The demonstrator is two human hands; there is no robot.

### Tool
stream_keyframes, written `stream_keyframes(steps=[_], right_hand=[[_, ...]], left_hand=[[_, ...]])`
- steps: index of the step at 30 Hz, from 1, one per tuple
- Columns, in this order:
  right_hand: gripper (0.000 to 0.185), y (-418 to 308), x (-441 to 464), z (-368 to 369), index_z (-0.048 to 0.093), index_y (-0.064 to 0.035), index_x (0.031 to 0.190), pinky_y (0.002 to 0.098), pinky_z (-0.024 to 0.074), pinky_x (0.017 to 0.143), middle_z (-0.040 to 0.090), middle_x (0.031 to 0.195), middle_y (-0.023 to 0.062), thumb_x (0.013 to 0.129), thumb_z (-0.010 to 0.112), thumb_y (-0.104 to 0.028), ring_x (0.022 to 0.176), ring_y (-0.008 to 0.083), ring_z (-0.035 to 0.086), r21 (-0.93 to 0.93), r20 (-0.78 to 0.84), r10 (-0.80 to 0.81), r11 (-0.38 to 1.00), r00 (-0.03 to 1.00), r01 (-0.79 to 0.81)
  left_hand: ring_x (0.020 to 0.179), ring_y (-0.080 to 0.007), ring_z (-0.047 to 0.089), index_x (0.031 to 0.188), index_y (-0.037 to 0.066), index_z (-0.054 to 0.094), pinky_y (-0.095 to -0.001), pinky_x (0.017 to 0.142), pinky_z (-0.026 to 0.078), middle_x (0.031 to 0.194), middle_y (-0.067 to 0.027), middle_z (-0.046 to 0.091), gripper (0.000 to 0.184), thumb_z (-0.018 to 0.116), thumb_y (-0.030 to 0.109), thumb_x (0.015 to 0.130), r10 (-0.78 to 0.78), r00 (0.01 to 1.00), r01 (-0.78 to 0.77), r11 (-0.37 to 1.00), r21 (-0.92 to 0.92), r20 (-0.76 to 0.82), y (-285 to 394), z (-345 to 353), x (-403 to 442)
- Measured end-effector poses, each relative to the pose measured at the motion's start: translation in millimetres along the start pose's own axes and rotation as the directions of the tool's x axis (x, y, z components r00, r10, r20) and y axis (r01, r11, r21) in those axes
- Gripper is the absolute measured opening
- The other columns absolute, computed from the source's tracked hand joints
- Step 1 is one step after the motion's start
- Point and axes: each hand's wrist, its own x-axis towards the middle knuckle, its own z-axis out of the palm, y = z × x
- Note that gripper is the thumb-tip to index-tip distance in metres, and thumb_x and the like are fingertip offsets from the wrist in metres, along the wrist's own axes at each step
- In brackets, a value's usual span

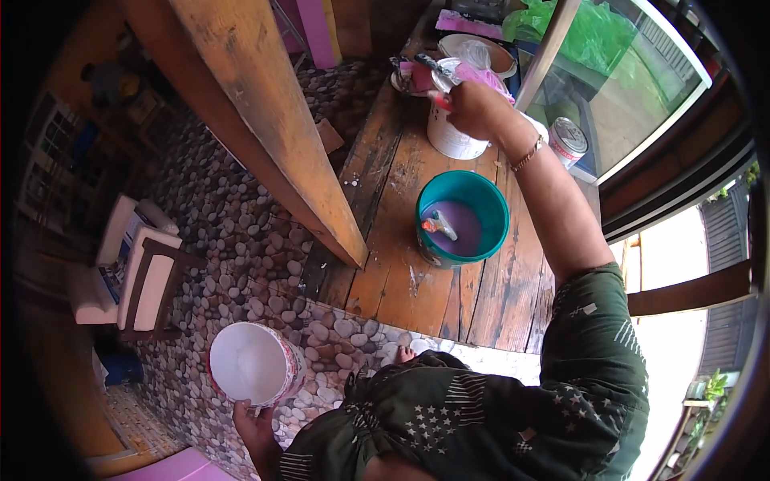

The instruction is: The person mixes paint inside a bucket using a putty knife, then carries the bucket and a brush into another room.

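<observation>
At the lower left, my left hand (255, 425) grips the near rim of a white bucket (249, 365), tilted so its pale, bare-looking inside shows. My right hand (473, 111) is stretched over a white paint pail (453, 138) on the wooden table, its fingers closed at the pail's top. A dark-handled, paint-smeared tool (437, 70) lies right by those fingers; whether they hold it is hard to see. Nearer me on the table stands a teal bucket (463, 178) with lilac paint (465, 220) and a paint-covered brush-like tool (441, 227) in it.
A thick wooden post (265, 120) rises at the left edge of the plank table (393, 280). Behind the pail are a wide tub (493, 52), green plastic (585, 36) and a paint can (568, 138). A cushioned chair (148, 268) stands on the pebble-patterned floor.
</observation>
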Motion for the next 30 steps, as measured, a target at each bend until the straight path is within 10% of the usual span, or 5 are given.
stream_keyframes(steps=[6, 20, 23, 30], right_hand=[[0.029, 15.4, 70.2, 11.4, 0.066, -0.0060, 0.089, 0.0370, 0.0482, 0.075, 0.063, 0.093, 0.0152, 0.077, 0.059, -0.031, 0.089, 0.0300, 0.061, -0.067, -0.256, 0.080, 0.993, 0.963, -0.100], [0.042, -0.8, 135.6, 51.3, 0.065, -0.0121, 0.097, 0.0331, 0.0467, 0.078, 0.063, 0.101, 0.0100, 0.080, 0.054, -0.049, 0.096, 0.0226, 0.060, -0.086, -0.182, 0.220, 0.967, 0.958, -0.238], [0.045, 6.4, 132.8, 51.4, 0.064, -0.0108, 0.100, 0.0336, 0.0466, 0.081, 0.061, 0.105, 0.0117, 0.077, 0.058, -0.049, 0.098, 0.0267, 0.059, -0.198, -0.155, 0.165, 0.961, 0.974, -0.194], [0.039, 16.2, 109.0, 19.8, 0.062, -0.0091, 0.101, 0.0394, 0.0464, 0.081, 0.061, 0.103, 0.0163, 0.084, 0.051, -0.043, 0.099, 0.0316, 0.057, -0.087, -0.250, 0.200, 0.970, 0.947, -0.228]], left_hand=[[0.099, -0.0266, 0.050, 0.114, 0.001, 0.044, -0.0461, 0.078, 0.049, 0.108, -0.0140, 0.049, 0.045, 0.051, 0.018, 0.072, 0.132, 0.991, -0.129, 0.980, 0.153, -0.010, -2.3, 9.6, -17.1], [0.091, -0.0273, 0.055, 0.107, -0.004, 0.046, -0.0386, 0.072, 0.053, 0.103, -0.0149, 0.050, 0.037, 0.050, 0.017, 0.077, -0.065, 0.992, 0.056, 0.995, -0.086, -0.105, -4.9, -14.1, -22.7], [0.092, -0.0256, 0.054, 0.100, -0.004, 0.045, -0.0365, 0.075, 0.052, 0.101, -0.0134, 0.049, 0.024, 0.047, 0.009, 0.080, 0.257, 0.941, -0.335, 0.805, 0.490, 0.221, -7.3, -9.7, -41.3], [0.093, -0.0224, 0.053, 0.096, -0.002, 0.045, -0.0332, 0.077, 0.050, 0.100, -0.0143, 0.050, 0.030, 0.059, -0.007, 0.070, 0.117, 0.992, -0.123, 0.979, 0.164, 0.048, -19.1, -25.8, -32.3]])
